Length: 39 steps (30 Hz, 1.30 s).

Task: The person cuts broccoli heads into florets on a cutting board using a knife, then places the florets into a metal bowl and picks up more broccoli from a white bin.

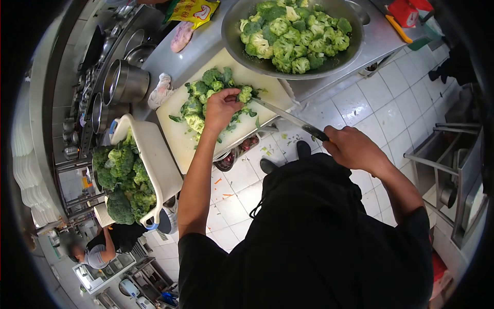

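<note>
My left hand (222, 107) pinches a broccoli floret (245, 93) above the white cutting board (170, 123). In my right hand (350, 147) is a long kitchen knife (288, 117), its fingers wrapped round the handle. The blade points left, with its tip close beside the floret; whether it touches cannot be made out. Broccoli pieces and leaves (193, 105) lie piled on the board around my left hand. Beyond the board, a wide metal bowl (229, 44) holds many cut florets (293, 38).
A white plastic bin (162, 154) of whole broccoli heads (121, 162) stands left of the board. A crumpled cloth (160, 91), a yellow packet (193, 11) and a red scale (409, 13) are on the counter. Metal pots (126, 82) stand at left. Another person (103, 250) works at lower left.
</note>
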### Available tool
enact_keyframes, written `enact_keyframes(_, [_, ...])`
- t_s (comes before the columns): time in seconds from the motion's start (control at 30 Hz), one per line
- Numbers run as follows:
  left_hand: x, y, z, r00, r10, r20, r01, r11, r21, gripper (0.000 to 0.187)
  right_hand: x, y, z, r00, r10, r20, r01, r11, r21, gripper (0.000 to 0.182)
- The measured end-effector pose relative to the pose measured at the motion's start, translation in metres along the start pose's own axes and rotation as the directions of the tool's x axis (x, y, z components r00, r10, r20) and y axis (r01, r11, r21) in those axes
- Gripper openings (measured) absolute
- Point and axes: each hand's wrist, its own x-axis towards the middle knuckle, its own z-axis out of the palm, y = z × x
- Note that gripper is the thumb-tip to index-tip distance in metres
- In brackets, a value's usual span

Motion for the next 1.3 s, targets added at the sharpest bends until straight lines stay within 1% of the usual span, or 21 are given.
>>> enact_keyframes(0.07, [0.002, -0.006, 0.000, 1.000, 0.013, 0.010, -0.013, 1.000, 0.008, 0.040, 0.003, 0.000, 0.003, 1.000, -0.013, -0.012, 0.013, 1.000, -0.016, 0.021])
enact_keyframes(0.27, [-0.003, -0.001, 0.008, 0.975, 0.216, -0.049, -0.210, 0.971, 0.118, 0.038, 0.013, 0.005, 0.005, 0.999, -0.046, -0.016, 0.044, 0.992, -0.117, 0.021])
enact_keyframes(0.33, [-0.002, -0.001, 0.008, 0.975, 0.218, -0.037, -0.209, 0.965, 0.157, 0.037, 0.019, 0.005, 0.001, 0.999, -0.050, 0.018, 0.051, 0.990, -0.129, 0.021])
enact_keyframes(0.43, [-0.005, 0.003, 0.010, 0.976, 0.213, -0.052, -0.198, 0.957, 0.210, 0.035, 0.039, -0.015, -0.016, 0.967, 0.131, 0.216, -0.119, 0.991, -0.069, 0.023])
enact_keyframes(0.53, [-0.008, 0.006, 0.011, 0.963, 0.237, -0.129, -0.195, 0.940, 0.279, 0.036, 0.045, -0.018, -0.024, 0.959, 0.130, 0.252, -0.107, 0.989, -0.102, 0.024])
enact_keyframes(0.57, [-0.010, 0.006, 0.010, 0.955, 0.249, -0.161, -0.192, 0.932, 0.306, 0.036, 0.046, -0.012, -0.019, 0.980, 0.071, 0.186, -0.047, 0.991, -0.126, 0.024])
enact_keyframes(0.6, [-0.011, 0.011, 0.006, 0.966, 0.147, -0.211, -0.100, 0.971, 0.217, 0.037, 0.045, 0.001, -0.010, 0.993, 0.009, 0.118, 0.009, 0.987, -0.158, 0.024])
enact_keyframes(0.63, [-0.006, 0.013, 0.000, 0.963, 0.113, -0.245, -0.087, 0.989, 0.117, 0.037, 0.043, 0.004, -0.007, 0.997, -0.053, 0.059, 0.063, 0.979, -0.192, 0.024])
enact_keyframes(0.7, [-0.004, 0.009, -0.018, 0.954, 0.015, -0.300, -0.043, 0.995, -0.088, 0.036, 0.037, 0.007, -0.007, 0.998, -0.028, 0.064, 0.037, 0.988, -0.152, 0.024])
enact_keyframes(0.73, [-0.001, 0.027, -0.030, 0.957, 0.037, -0.287, -0.068, 0.993, -0.098, 0.036, 0.035, 0.009, -0.005, 0.997, -0.027, 0.068, 0.036, 0.991, -0.127, 0.024])
enact_keyframes(0.77, [0.001, 0.045, -0.037, 0.949, 0.027, -0.315, -0.085, 0.981, -0.172, 0.037, 0.035, 0.009, -0.002, 0.997, -0.025, 0.076, 0.032, 0.995, -0.097, 0.025])
enact_keyframes(0.8, [-0.001, 0.085, -0.041, 0.940, 0.016, -0.340, -0.105, 0.964, -0.245, 0.038, 0.036, 0.008, 0.000, 0.997, -0.018, 0.081, 0.024, 0.996, -0.082, 0.025])
enact_keyframes(0.83, [0.006, 0.107, -0.044, 0.941, 0.087, -0.326, -0.229, 0.876, -0.425, 0.038, 0.038, 0.006, 0.002, 0.996, -0.009, 0.085, 0.015, 0.998, -0.069, 0.025])
enact_keyframes(0.87, [0.016, 0.121, -0.049, 0.930, 0.163, -0.329, -0.337, 0.737, -0.586, 0.039, 0.040, 0.005, 0.003, 0.996, -0.001, 0.086, 0.006, 0.998, -0.058, 0.025])
enact_keyframes(0.97, [0.033, 0.137, -0.072, 0.906, 0.317, -0.281, -0.401, 0.855, -0.329, 0.034, 0.038, -0.008, -0.004, 0.992, 0.037, 0.124, -0.040, 0.999, 0.020, 0.025])
enact_keyframes(1.0, [0.038, 0.126, -0.079, 0.913, 0.339, -0.227, -0.376, 0.915, -0.147, 0.032, 0.037, -0.007, -0.003, 0.994, 0.030, 0.108, -0.033, 0.999, 0.027, 0.025])
enact_keyframes(1.03, [0.041, 0.105, -0.085, 0.948, 0.281, -0.146, -0.276, 0.959, 0.059, 0.033, 0.035, -0.005, -0.002, 0.996, 0.023, 0.091, -0.026, 0.999, 0.034, 0.025])
enact_keyframes(1.07, [0.045, 0.082, -0.087, 0.976, 0.205, -0.078, -0.177, 0.946, 0.270, 0.034, 0.033, -0.003, -0.001, 0.997, 0.018, 0.073, -0.021, 0.999, 0.043, 0.025])
enact_keyframes(1.13, [0.037, 0.041, -0.077, 0.994, 0.104, -0.029, -0.066, 0.802, 0.594, 0.043, 0.028, -0.002, 0.002, 1.000, 0.005, 0.025, -0.006, 0.999, 0.046, 0.025])
enact_keyframes(1.2, [0.032, 0.005, -0.067, 0.994, 0.075, -0.084, 0.007, 0.707, 0.708, 0.052, 0.026, 0.000, 0.002, 1.000, -0.010, -0.007, 0.010, 0.999, 0.053, 0.025])
enact_keyframes(1.3, [0.026, -0.023, -0.056, 0.977, 0.088, -0.195, 0.073, 0.717, 0.693, 0.044, 0.027, 0.001, 0.006, 0.999, -0.036, -0.018, 0.037, 0.997, 0.061, 0.024])
